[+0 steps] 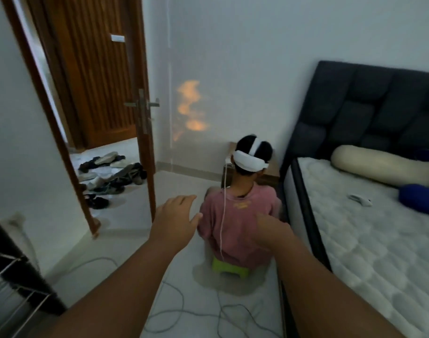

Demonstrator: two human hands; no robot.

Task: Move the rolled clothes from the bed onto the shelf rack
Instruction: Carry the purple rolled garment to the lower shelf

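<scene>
Both arms are stretched out ahead over the floor, and neither is carrying anything: the left hand (177, 215) is spread flat, palm down, fingers loosely apart, while the right hand (272, 230) is blurred, fingers seeming to droop downward, nothing pinched that I can make out. Rolled clothes? From here, a dark blue roll (418, 200) lies on the bed (369, 252) near the far right edge of view, just beside a long cream bolster (382, 168); whether more rolls lie beyond the frame I cannot tell. The wire shelf rack (11, 289) sits low at the left, well apart from the bed. So the step in hand looks like the reach for a roll, and doing it well means turning right, getting both hands around the roll from its ends so it keeps its shape, then carrying it across. Now the room to move: a seated person (240, 223) on a small green stool (229, 269) occupies the lane right between the hands and the bed's dark frame, with a white cord (223, 215) trailing down their back. Loose cables (174, 311) loop over the tiles underfoot, a clear trip risk. The open wooden door (145, 132) narrows the left side. The clearest path seems to run behind the stool, stepping over those loops.
</scene>
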